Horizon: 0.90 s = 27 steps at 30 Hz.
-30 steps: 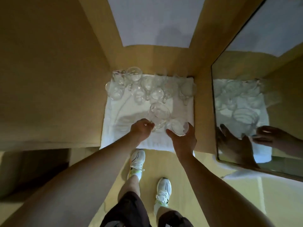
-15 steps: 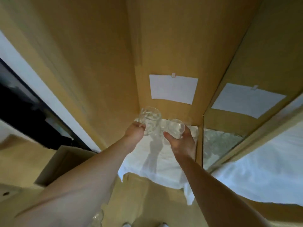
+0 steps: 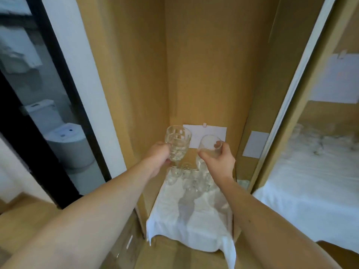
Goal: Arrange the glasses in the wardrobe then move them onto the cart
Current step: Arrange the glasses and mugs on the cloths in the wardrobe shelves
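I read two glasses lifted: left hand (image 3: 158,157) grips patterned goblet (image 3: 177,143); right hand (image 3: 218,162) pinches plain tumbler (image 3: 209,146). Below both grips, remaining glasses (image 3: 187,178) clustered on white cloth (image 3: 194,220) in wardrobe (image 3: 204,65); count unclear.

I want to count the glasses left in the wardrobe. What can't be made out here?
Head view, the only one:
- Glasses on the cloth: clear, overlapping, partly behind the right hand; no exact count.
- Cart: outside the frame.
- Left hand: its grip on the patterned glass is hidden behind the hand.
- Paper note: too small to read.
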Motion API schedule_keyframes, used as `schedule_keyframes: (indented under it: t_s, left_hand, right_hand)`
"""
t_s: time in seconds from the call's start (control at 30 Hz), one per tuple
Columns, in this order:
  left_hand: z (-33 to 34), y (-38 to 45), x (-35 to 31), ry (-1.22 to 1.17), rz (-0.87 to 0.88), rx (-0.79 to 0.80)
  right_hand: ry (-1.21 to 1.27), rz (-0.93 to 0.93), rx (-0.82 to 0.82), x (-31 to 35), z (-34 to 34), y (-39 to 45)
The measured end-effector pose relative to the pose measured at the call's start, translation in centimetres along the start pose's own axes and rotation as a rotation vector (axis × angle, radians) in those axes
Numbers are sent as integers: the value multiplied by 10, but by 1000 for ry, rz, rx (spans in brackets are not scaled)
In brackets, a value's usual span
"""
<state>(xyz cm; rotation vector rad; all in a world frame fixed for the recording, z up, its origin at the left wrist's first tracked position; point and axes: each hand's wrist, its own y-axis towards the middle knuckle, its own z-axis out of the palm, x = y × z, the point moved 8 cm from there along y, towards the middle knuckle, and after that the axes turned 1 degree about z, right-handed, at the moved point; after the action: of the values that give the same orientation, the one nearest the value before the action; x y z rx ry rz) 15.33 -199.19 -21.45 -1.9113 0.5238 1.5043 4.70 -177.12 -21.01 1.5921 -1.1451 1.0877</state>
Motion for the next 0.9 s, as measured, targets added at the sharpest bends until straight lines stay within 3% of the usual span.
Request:
schedule_keyframes:
  t_s: [0.4, 0.7, 0.9]
  left_hand:
    - [-33, -131, -40, 27, 173, 107]
    - [36, -214, -53, -35, 161, 270]
    - [110, -253, -64, -46, 171, 290]
  right_hand:
    - [39, -114, -116, 83, -78, -108]
    - [178, -114, -270, 83, -186, -154]
    - [155, -152, -298, 70, -268, -150]
